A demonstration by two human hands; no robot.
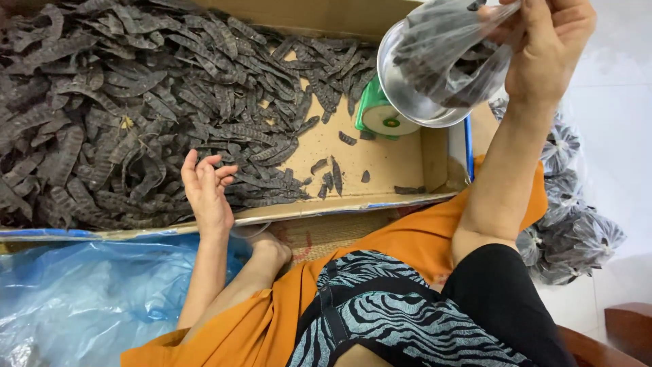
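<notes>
Nearest the camera sit the person's knees in an orange garment (407, 238) with a black, zebra-striped cloth (387, 312) over the lap, and a crumpled blue plastic sheet (75, 285) beside them on the floor. Just beyond, a flattened cardboard tray (380, 156) carries a thick heap of dark dried pods (122, 102) that fills its left and far parts, while the near right corner shows bare board with only a few stray pods. Left hand (207, 187) rests at the near edge of the heap, palm up and fingers loosely spread, its grip wide and holding nothing, placed as if to scoop pods from the pile's edge. Right hand (543, 47) is raised above the tray's right end, its grip closed on the mouth of a clear plastic bag (448, 54) filled with pods; the bag hangs against the round metal pan (407, 95) of a small green scale (377, 115) standing at the tray's right edge, so the load appears to be held where the scale can take it. Past the right edge of the tray, on the pale floor, lie several tied clear bags of pods (570, 231), kept apart from the loose heap.
</notes>
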